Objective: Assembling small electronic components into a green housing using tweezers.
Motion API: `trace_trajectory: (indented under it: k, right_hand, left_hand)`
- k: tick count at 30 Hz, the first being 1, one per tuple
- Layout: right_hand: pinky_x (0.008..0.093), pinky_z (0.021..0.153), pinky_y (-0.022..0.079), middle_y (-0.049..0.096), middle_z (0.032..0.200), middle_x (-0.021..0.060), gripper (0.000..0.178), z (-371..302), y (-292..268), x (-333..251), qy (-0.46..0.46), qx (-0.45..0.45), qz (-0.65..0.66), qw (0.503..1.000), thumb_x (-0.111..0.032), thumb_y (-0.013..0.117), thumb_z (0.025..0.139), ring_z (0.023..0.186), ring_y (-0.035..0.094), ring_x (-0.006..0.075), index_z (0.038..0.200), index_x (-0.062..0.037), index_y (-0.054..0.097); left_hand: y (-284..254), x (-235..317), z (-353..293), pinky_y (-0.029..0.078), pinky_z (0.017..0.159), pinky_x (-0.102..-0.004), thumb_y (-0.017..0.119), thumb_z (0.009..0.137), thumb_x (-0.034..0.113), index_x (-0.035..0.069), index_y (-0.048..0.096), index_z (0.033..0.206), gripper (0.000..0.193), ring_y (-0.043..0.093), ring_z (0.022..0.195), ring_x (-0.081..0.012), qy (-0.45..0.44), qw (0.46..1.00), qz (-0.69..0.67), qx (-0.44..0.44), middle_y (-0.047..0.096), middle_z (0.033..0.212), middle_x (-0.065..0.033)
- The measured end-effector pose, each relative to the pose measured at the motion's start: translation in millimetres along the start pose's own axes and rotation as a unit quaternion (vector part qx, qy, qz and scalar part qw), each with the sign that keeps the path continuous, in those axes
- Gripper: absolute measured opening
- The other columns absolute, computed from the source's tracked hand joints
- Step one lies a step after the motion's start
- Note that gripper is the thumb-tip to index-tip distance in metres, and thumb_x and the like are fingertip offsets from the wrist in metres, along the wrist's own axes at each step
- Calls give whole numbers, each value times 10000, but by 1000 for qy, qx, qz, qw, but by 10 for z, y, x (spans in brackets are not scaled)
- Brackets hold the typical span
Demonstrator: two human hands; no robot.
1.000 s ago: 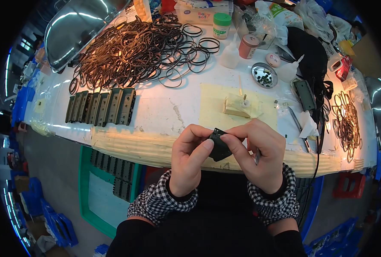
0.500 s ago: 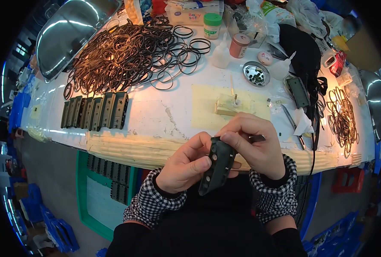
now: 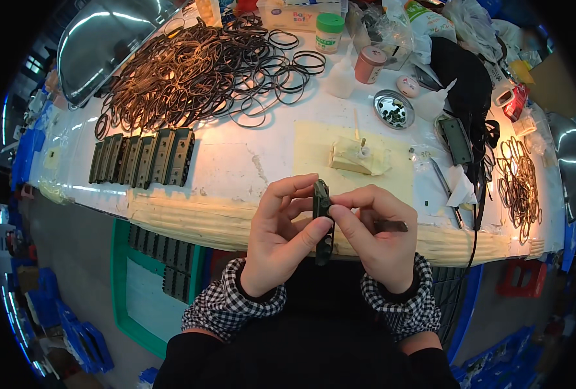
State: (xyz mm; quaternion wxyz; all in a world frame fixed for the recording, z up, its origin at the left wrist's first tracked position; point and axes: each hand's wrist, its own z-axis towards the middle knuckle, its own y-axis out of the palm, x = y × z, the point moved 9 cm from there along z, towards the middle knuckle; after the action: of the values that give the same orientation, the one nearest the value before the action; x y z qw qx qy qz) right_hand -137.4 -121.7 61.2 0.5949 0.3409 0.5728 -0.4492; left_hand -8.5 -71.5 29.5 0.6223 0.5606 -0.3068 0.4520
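While your left hand (image 3: pixel 276 236) is clamping a dark green part (image 3: pixel 321 200) between its thumb and fingers, your right hand (image 3: pixel 380 240) is bringing its thumb and forefinger together against the part's upper right side. You are holding that part nearly upright and narrow side up, between your two hands and just above the cream padding (image 3: pixel 190 217) along the table's near edge. Whether your right fingertips are also pinching something small, I cannot tell. Your curled right fingers are gripping a slim metal tool (image 3: pixel 391 225), its end sticking out to the right.

Beyond your hands, a pale block (image 3: pixel 349 159) is resting on a yellow sheet (image 3: pixel 391 185). Farther back, a round metal dish (image 3: pixel 378 115) is holding small dark green pieces (image 3: pixel 398 115), near a pink tin (image 3: pixel 369 65). To your left, a row of green parts (image 3: pixel 142 157) is standing on the white table (image 3: pixel 229 159), and a tangled heap of dark bands (image 3: pixel 177 74) is lying behind it. Below the table's edge, at your left, a green tray (image 3: pixel 120 292) is holding more dark parts (image 3: pixel 177 259).
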Motion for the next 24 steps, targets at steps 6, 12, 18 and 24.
trace_trajectory:
  k: [6,12,18,24]
  right_hand:
    - [173,445,261,608,715,-47,66,9,4,99,1,-6,72,997,-16,716,831,494,360,-31,896,-13,708]
    - [175,455,295,630,739,2,76,4,-4,-12,-49,6,-3,999,10,716,811,505,414,-12,886,4,704]
    - [265,480,442,635,772,89,190,-121,69,-332,-261,11,-207,943,11,723,778,552,578,155,964,8,685]
    - [301,553,491,655,855,144,269,-175,173,-439,-286,-38,-313,905,-12,698,800,681,650,256,1068,1,680]
  left_hand:
    - [13,46,-10,538,956,-314,637,893,-54,-15,468,1333,474,571,1143,-167,14,1000,14,4,571,1184,-98]
    - [-1,31,-32,537,937,-301,629,898,-53,-17,475,1333,462,578,1133,-155,11,999,52,7,585,1161,-96]
    - [-2,-12,-71,535,912,-281,625,906,-42,-17,474,1338,458,585,1125,-150,-18,997,78,0,587,1163,-93]
    - [-35,-39,-17,541,883,-262,612,930,4,-2,460,1364,459,588,1103,-148,-65,995,70,-20,580,1171,-94]
